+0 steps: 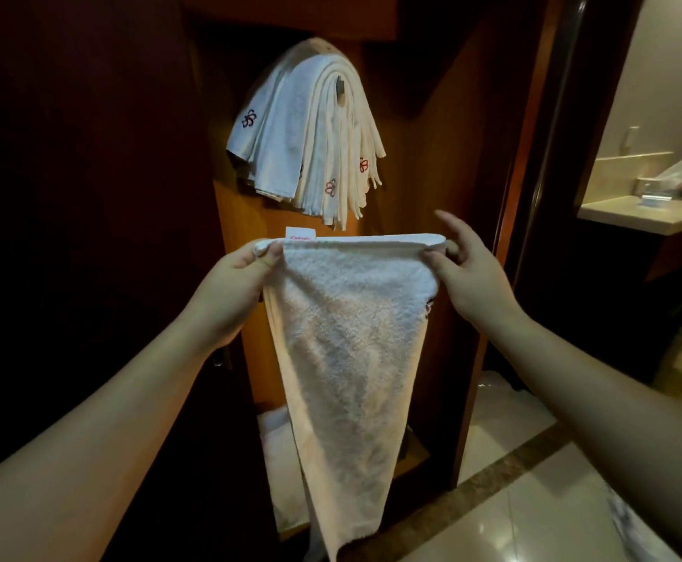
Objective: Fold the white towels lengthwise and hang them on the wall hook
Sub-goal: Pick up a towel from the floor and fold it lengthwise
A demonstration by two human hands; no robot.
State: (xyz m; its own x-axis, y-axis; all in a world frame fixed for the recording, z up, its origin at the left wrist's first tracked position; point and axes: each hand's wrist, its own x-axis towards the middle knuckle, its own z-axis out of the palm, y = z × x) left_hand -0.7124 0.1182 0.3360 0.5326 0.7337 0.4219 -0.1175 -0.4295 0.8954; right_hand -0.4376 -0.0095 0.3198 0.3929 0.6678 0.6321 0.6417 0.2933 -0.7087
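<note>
left hand (236, 273) pinching towel (347, 338) top-left corner, towel hanging folded in front of wood panel, stack of towels (303, 131) draped on hook (338, 86) above, right hand (467, 269) pinching top-right corner, index finger raised, bench (651, 215) far right

Dim warm light, deep shadow at left (near black), wide-angle edge stretch

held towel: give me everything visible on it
White terry-cloth towel, folded lengthwise, hanging from its taut top edge and tapering downward. A small white label with red print stands up at the top left. Left hand pinches the left corner, right hand the right. It hangs below the stack of hooked white towels.
</note>
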